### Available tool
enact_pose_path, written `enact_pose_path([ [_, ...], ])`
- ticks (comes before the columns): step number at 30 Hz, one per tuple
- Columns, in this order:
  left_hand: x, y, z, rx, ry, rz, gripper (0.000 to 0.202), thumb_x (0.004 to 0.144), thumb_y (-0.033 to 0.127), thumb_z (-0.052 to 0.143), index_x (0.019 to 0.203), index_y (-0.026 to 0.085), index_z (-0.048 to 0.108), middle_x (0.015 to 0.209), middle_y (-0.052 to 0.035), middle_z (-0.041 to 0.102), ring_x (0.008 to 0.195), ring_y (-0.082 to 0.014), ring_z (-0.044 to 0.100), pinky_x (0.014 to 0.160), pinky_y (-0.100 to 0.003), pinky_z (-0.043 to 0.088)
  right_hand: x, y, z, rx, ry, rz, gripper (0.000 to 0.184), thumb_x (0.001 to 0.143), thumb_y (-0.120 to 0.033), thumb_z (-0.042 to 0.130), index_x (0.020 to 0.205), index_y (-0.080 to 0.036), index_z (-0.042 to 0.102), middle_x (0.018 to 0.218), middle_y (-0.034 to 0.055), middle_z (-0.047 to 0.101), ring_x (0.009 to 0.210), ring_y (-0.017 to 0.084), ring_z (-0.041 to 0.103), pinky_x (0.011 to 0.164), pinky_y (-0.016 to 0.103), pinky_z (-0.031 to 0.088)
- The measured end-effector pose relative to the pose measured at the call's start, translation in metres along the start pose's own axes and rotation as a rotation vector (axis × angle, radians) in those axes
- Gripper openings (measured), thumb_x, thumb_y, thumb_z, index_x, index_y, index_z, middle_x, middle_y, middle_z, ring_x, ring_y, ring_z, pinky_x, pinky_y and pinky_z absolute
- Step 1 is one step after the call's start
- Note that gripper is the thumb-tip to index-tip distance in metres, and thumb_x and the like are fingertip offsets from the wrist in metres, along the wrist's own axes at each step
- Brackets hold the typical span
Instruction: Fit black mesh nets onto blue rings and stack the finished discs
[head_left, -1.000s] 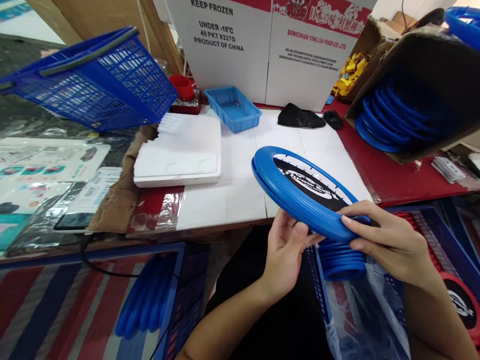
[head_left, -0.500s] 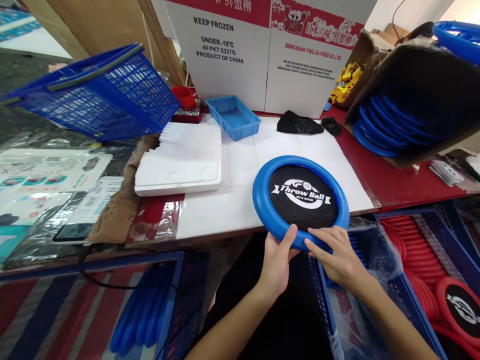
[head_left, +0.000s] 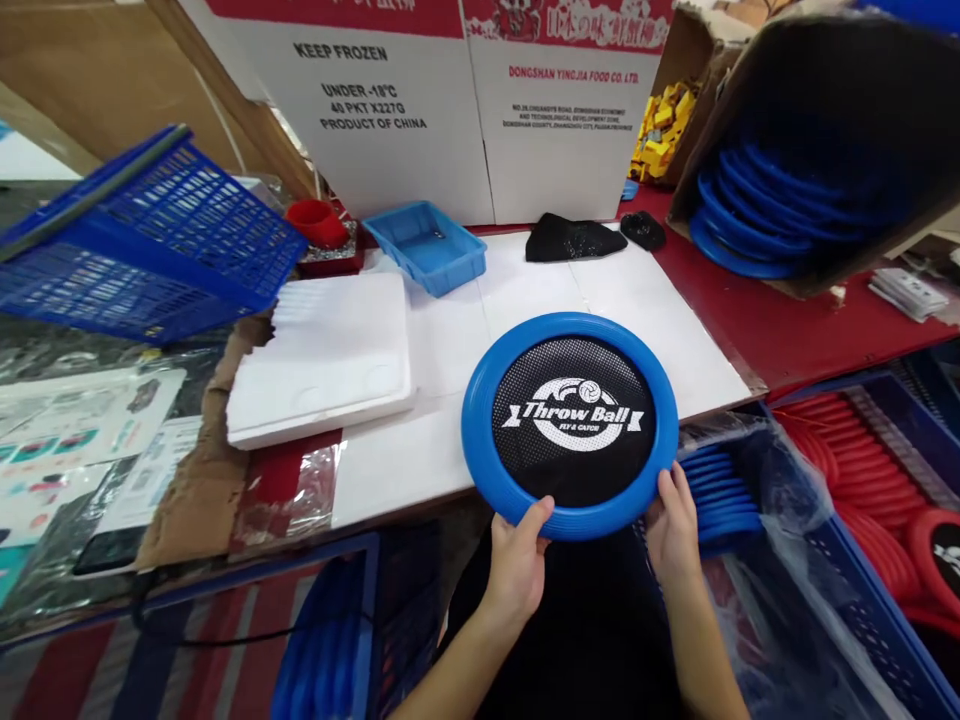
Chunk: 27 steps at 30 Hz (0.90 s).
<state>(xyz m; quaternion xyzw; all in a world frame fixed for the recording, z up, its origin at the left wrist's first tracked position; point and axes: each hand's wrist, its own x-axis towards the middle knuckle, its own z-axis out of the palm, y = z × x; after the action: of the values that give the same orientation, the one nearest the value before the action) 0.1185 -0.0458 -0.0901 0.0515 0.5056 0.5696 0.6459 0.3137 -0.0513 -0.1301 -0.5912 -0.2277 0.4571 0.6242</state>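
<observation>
A blue ring-rimmed throw disc [head_left: 571,425] with a black mesh centre printed "Throw Ball" is held up over the front edge of the table. My left hand [head_left: 519,565] grips its lower left rim, thumb on top and fingers hidden beneath. On the lower right rim, my right hand [head_left: 673,522] is closed round the edge, its fingers partly out of sight under it. Beyond the disc, a folded black cloth piece [head_left: 574,238] and a smaller black piece [head_left: 643,231] lie on the white board [head_left: 450,350].
A light blue tray [head_left: 427,250], a white foam slab [head_left: 322,360] and a blue basket [head_left: 150,240] stand to the left. At right, a carton [head_left: 847,120] holds blue rings. Crates of blue rings [head_left: 718,490] and red rings [head_left: 862,460] sit below the table edge.
My right hand has moved from the front of the rim to its right side. The disc has turned and now lies more squarely towards me. The view has shifted.
</observation>
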Motion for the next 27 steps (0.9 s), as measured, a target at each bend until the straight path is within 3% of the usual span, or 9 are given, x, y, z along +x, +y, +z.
enact_pose_path([
  [2, 0.003, -0.002, -0.006, 0.003, -0.005, 0.009, 0.047, 0.066, 0.025, 0.101, 0.081, 0.017, 0.058, 0.074, 0.0059, 0.064, 0.069, -0.0088, 0.062, 0.066, -0.021, 0.055, 0.007, -0.007, 0.003, 0.189, -0.082, 0.153, 0.060, 0.098, -0.054, 0.073, 0.149, -0.025, 0.063, 0.143, 0.0095, 0.073, 0.132, 0.031, 0.070, 0.111, 0.049, 0.059],
  [5, 0.007, -0.006, -0.013, 0.009, -0.033, 0.025, 0.043, 0.068, 0.026, 0.101, 0.092, 0.017, 0.066, 0.088, 0.0017, 0.074, 0.080, -0.0116, 0.070, 0.075, -0.023, 0.060, 0.022, -0.022, 0.002, 0.251, -0.076, 0.166, 0.050, 0.089, -0.049, 0.085, 0.132, -0.025, 0.075, 0.128, 0.0059, 0.081, 0.113, 0.027, 0.077, 0.102, 0.043, 0.063],
  [11, 0.014, -0.020, -0.032, 0.062, -0.003, 0.147, 0.058, 0.069, 0.029, 0.102, 0.119, 0.019, 0.073, 0.116, -0.0048, 0.080, 0.109, -0.0202, 0.076, 0.105, -0.034, 0.061, 0.039, -0.024, -0.003, 0.213, -0.115, 0.134, 0.039, 0.083, -0.043, 0.092, 0.115, -0.023, 0.079, 0.106, 0.0022, 0.083, 0.090, 0.019, 0.076, 0.087, 0.032, 0.063],
  [14, 0.018, -0.024, -0.042, 0.112, -0.005, 0.205, 0.063, 0.069, 0.032, 0.101, 0.124, 0.018, 0.073, 0.123, -0.0078, 0.079, 0.117, -0.0249, 0.075, 0.113, -0.040, 0.058, 0.035, -0.013, -0.001, 0.216, -0.087, 0.065, 0.034, 0.083, -0.041, 0.092, 0.109, -0.024, 0.079, 0.097, -0.0008, 0.080, 0.083, 0.015, 0.072, 0.077, 0.025, 0.059],
  [18, 0.026, -0.022, -0.055, 0.155, 0.007, 0.221, 0.074, 0.067, 0.034, 0.101, 0.134, 0.021, 0.070, 0.129, -0.0089, 0.077, 0.125, -0.0282, 0.073, 0.119, -0.045, 0.054, 0.029, -0.002, 0.001, 0.216, -0.107, 0.065, 0.038, 0.084, -0.042, 0.091, 0.115, -0.024, 0.078, 0.093, -0.0007, 0.078, 0.076, 0.014, 0.068, 0.072, 0.025, 0.057],
  [21, 0.037, -0.015, -0.068, 0.193, 0.020, 0.213, 0.081, 0.062, 0.037, 0.102, 0.135, 0.023, 0.069, 0.126, -0.0087, 0.078, 0.123, -0.0295, 0.074, 0.119, -0.048, 0.054, 0.031, 0.001, -0.002, 0.160, -0.219, 0.110, 0.045, 0.085, -0.044, 0.089, 0.123, -0.025, 0.075, 0.097, 0.0012, 0.079, 0.078, 0.017, 0.070, 0.074, 0.029, 0.058],
  [23, 0.044, -0.004, -0.078, 0.253, 0.018, 0.237, 0.079, 0.059, 0.039, 0.103, 0.130, 0.021, 0.071, 0.120, -0.0085, 0.080, 0.118, -0.0296, 0.076, 0.116, -0.048, 0.056, 0.036, 0.001, -0.006, 0.083, -0.288, 0.097, 0.048, 0.084, -0.044, 0.090, 0.125, -0.025, 0.074, 0.106, 0.0033, 0.080, 0.090, 0.021, 0.073, 0.084, 0.033, 0.060],
  [27, 0.044, 0.036, -0.095, 0.641, -0.052, 0.424, 0.054, 0.062, 0.038, 0.098, 0.106, 0.015, 0.075, 0.091, -0.0057, 0.079, 0.096, -0.0279, 0.077, 0.094, -0.041, 0.065, 0.045, -0.022, -0.012, -0.095, -0.176, -0.200, 0.050, 0.088, -0.042, 0.085, 0.134, -0.028, 0.069, 0.131, 0.0068, 0.076, 0.119, 0.026, 0.072, 0.109, 0.044, 0.056],
])
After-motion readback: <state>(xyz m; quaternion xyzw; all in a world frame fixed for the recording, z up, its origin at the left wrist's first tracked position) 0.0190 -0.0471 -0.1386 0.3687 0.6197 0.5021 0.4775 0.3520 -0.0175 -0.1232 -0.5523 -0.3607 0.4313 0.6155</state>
